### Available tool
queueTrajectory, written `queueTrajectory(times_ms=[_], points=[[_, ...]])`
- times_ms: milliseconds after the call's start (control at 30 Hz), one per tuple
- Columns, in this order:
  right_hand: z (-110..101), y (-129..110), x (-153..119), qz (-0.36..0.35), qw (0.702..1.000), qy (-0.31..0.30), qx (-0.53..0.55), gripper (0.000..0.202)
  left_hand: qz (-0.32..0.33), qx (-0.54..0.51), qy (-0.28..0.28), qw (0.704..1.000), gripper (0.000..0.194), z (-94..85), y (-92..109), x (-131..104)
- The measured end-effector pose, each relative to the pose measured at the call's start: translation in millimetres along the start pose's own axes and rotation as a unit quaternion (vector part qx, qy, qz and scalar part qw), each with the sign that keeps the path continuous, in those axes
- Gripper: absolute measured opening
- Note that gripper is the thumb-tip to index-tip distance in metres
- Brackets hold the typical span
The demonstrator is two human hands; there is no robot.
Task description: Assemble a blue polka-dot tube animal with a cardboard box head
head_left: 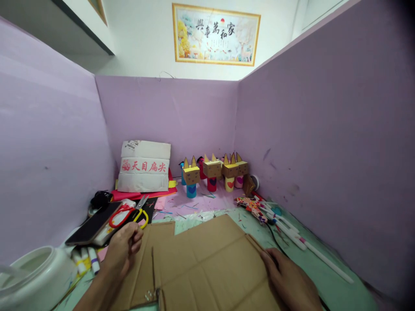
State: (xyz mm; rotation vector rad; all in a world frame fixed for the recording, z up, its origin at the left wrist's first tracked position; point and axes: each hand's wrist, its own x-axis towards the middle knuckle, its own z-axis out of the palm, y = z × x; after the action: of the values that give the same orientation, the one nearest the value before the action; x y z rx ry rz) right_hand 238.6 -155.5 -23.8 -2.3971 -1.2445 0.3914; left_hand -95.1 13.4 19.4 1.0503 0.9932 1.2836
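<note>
A large brown cardboard sheet, creased and partly cut, lies at the bottom centre. My right hand pinches its right edge between thumb and fingers. On the left, my left hand is curled closed over the cardboard's left part; what it holds, if anything, is hidden. Just beyond that hand are scissors with yellow handles and a pair with red handles. Farther back stand several small cardboard-headed figures with pointed ears, among them a blue one and a red one.
A white tub stands at the lower left, beside markers. A dark flat case lies behind it. White printed cardboard leans at the back. Patterned glue gun and white sticks lie right. Purple partitions surround the table.
</note>
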Motion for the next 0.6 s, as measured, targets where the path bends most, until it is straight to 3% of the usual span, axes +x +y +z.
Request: queueTrajectory(times_ms=[133,267,433,500,600], points=[[-1.3,-2.2,-0.8,0.003,1.0,-0.001,0.0,0.042,0.006,-0.013,-0.018,1.0,0.033,6.2,-9.3,0.1],[-1.9,-2.4,-0.6,0.003,1.0,-0.007,0.0,0.044,-0.03,0.005,-0.019,0.999,0.029,15.2,-12.2,-2.3],[-0.5,4.7,1.4,0.017,0.999,-0.031,-0.006,0.051,-0.014,0.111,-0.039,0.993,0.02,-0.8,14.1,-12.6],[0.9,8.5,3.1,0.029,0.999,-0.037,-0.014,0.053,0.0,0.242,-0.132,0.961,0.022,-14.8,30.3,-18.0],[3.4,14.4,6.6,0.037,0.998,-0.042,-0.021,0.058,-0.041,0.413,-0.276,0.867,0.031,-31.4,46.1,-24.9]])
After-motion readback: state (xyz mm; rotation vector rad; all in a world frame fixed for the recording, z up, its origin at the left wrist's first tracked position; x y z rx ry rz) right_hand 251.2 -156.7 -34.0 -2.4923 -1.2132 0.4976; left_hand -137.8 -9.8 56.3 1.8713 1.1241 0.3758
